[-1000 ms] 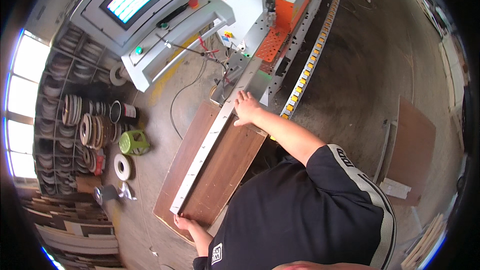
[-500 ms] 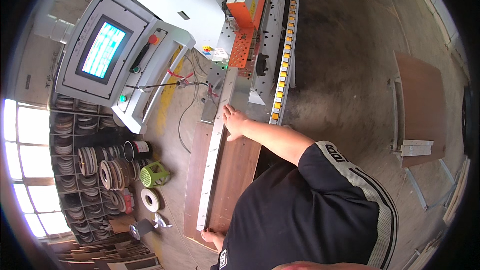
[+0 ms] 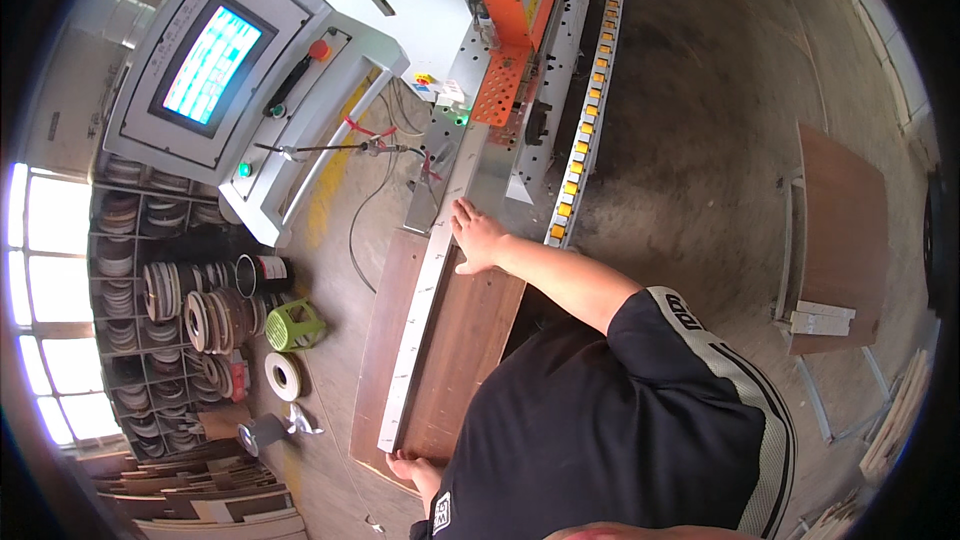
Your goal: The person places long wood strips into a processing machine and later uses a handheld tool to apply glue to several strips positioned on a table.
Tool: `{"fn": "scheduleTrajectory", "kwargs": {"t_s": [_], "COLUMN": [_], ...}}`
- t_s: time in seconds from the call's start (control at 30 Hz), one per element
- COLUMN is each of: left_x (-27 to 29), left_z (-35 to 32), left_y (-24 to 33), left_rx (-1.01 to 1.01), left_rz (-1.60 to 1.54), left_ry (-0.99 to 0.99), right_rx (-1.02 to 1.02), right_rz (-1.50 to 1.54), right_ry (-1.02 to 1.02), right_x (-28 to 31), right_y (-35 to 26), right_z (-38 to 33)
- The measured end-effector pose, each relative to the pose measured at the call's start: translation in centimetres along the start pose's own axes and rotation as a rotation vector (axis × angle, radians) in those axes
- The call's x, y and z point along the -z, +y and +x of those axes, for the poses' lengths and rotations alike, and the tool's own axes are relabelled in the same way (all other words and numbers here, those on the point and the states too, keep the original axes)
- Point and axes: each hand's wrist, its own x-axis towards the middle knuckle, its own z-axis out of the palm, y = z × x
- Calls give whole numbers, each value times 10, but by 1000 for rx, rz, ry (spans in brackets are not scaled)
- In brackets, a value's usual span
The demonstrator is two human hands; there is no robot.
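Note:
A long, narrow white strip of board (image 3: 413,345) with dark marks along it lies on a brown wood-topped table (image 3: 470,325). Its far end runs up beside the orange perforated guard (image 3: 497,90) of a machine. My right hand (image 3: 480,237) rests at the strip's right edge, toward the machine, fingers spread and fingertips on or against it. Down at the strip's near end is my left hand (image 3: 416,471). Its fingers look stretched out and touch that end; part of the hand is hard to make out.
Left of the table stands a grey control panel (image 3: 240,70) with a lit screen. A green stool (image 3: 295,326), a tape roll (image 3: 283,376) and a rack of coiled edging (image 3: 215,320) are on that side. A roller track (image 3: 580,160) runs along the right; a brown panel (image 3: 850,230) stands farther right.
The view has shifted slightly. My left hand's fingers have moved from the strip's near corner to spread along its end. My right hand stays at about the same place on the strip.

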Motion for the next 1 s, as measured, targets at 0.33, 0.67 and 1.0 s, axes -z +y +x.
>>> {"fn": "scheduleTrajectory", "kwargs": {"t_s": [0.33, 0.67, 1.0], "left_x": [4, -12, 0], "left_z": [17, -26, -9], "left_y": [-8, 10, 2], "left_rx": [23, -26, -51], "left_rz": [-10, -36, -85], "left_ry": [25, 52, 33], "right_rx": [28, 27, 26], "right_rz": [27, 50, 74], "right_ry": [-6, -51, -19], "right_x": [1, 14, 7], "right_y": [2, -1, 1], "right_z": [1, 0, 2]}}
